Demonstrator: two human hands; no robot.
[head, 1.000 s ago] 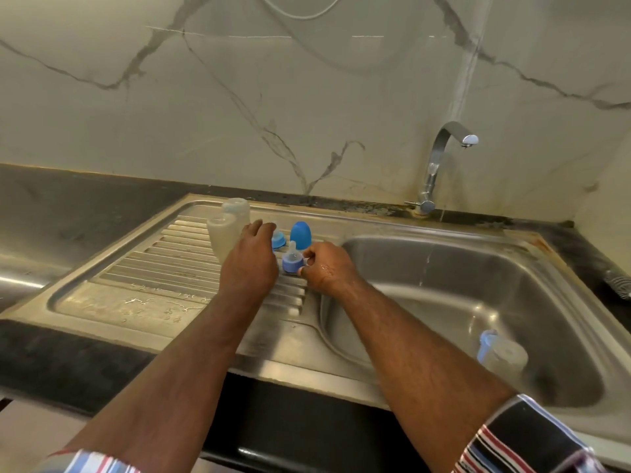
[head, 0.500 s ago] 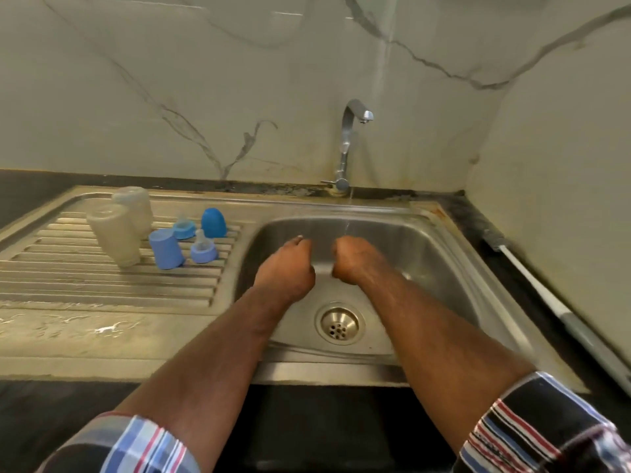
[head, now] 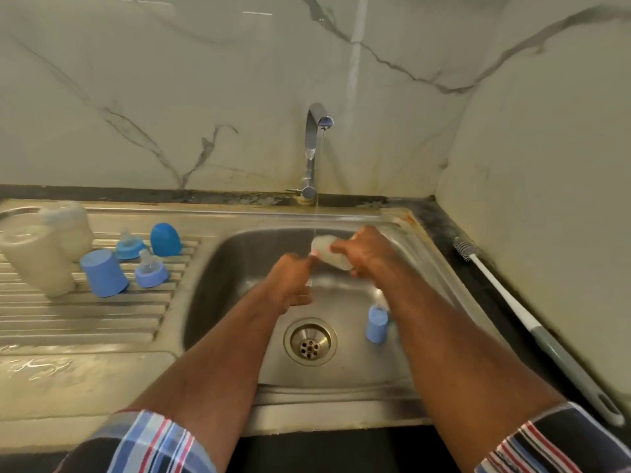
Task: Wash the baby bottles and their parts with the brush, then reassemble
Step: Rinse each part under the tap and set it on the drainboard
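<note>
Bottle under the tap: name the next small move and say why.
Probably fetch the brush. The right hand holds the bottle in the thin stream from the tap; the left hand is at its mouth, and the brush lies unused on the counter to the right.

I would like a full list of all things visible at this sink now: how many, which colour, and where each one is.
bottle bodies: 2, cloudy white, upside down at the far left of the draining board
blue caps: 2 on the draining board, tall one and domed one
teat rings: 2, blue with clear teats, between those caps
held bottle: 1, clear, under the tap stream
blue part: 1, in the basin right of the drain
tap: 1, chrome, running
bottle brush: 1, white and grey, on the dark counter at the right
sink: 1, steel
left hand: fingers curled, beside the bottle; blurred
right hand: grips the held bottle
</note>
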